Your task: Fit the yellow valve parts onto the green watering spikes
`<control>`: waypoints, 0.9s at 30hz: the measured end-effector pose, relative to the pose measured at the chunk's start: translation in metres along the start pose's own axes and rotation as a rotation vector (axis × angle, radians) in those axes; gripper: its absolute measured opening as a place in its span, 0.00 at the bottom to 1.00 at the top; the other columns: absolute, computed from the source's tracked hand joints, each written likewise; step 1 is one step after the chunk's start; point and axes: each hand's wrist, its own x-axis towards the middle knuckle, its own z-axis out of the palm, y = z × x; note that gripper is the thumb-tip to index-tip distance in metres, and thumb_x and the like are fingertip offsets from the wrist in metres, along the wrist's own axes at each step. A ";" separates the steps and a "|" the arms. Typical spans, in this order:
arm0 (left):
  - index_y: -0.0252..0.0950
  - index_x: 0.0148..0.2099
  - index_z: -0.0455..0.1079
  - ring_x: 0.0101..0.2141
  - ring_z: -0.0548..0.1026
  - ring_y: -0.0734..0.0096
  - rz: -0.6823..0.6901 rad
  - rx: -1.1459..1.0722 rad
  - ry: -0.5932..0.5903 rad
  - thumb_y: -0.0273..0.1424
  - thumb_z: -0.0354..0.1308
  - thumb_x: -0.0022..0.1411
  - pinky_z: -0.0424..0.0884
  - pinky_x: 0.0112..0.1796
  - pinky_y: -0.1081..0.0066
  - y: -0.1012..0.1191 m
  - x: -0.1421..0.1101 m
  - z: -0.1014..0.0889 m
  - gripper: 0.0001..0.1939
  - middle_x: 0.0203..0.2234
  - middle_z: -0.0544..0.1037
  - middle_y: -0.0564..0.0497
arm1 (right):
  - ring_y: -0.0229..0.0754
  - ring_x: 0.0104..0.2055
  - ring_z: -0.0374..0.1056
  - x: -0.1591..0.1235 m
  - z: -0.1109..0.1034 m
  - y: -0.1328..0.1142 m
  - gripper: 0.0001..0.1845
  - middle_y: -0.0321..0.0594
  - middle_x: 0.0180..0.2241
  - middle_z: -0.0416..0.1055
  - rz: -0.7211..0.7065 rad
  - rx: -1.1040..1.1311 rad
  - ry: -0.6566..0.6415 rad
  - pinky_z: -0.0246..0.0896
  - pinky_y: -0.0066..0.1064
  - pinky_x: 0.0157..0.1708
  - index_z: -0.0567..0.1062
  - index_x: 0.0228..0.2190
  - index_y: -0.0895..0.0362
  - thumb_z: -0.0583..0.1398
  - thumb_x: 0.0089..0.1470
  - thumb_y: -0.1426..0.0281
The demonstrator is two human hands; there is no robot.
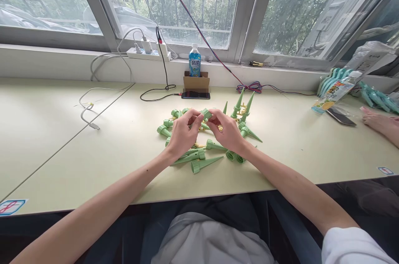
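Between my fingertips, above the middle of the table, is a green plastic watering spike [205,113], its ridged cap end facing up. My left hand [183,133] pinches it from the left, thumb and fingers closed. My right hand [227,131] closes on it from the other side. Around and beneath lie several more green spikes, one of them a spike [204,164] on its side nearest me. Two spikes [246,108] stand tip-up at the back right, with small yellowish parts [241,111] beside them. My hands hide part of the pile.
A blue bottle [195,62] rises from a cardboard box [196,82] behind a phone [195,95]. Cables and a power strip [149,53] run along the sill. On the right are a tilted bottle [336,91], another phone [341,117] and another person's hand [378,120].
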 end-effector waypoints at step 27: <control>0.37 0.45 0.71 0.34 0.78 0.65 -0.034 -0.065 -0.077 0.45 0.55 0.68 0.71 0.30 0.70 -0.007 0.002 0.001 0.17 0.33 0.79 0.47 | 0.38 0.33 0.71 0.001 -0.002 -0.001 0.09 0.37 0.32 0.74 0.010 0.015 -0.021 0.69 0.31 0.37 0.69 0.46 0.53 0.57 0.63 0.73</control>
